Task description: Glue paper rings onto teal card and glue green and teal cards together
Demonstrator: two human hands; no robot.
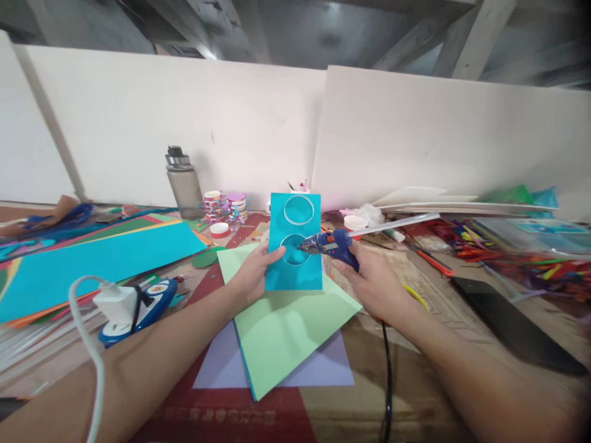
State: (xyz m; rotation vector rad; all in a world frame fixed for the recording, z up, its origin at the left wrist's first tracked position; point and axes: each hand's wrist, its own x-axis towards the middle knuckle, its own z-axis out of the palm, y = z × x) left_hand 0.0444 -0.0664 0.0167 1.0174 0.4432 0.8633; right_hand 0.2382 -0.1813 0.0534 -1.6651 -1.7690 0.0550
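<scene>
My left hand pinches the left edge of an upright blue card, with the thumb on its front. Two round rings, pale at the rim, show on the card, one above the other. In my right hand is a blue glue gun, with a long clear glue stick out of its back. The gun's nozzle points into the lower ring; I cannot tell whether it touches. Under the card lie a light green sheet and a lilac sheet.
Coloured sheets and a power strip with a white plug lie left. A grey bottle and small decorated cups stand behind. At right are a black phone, an orange cutter and craft scraps. The gun's black cord runs forward.
</scene>
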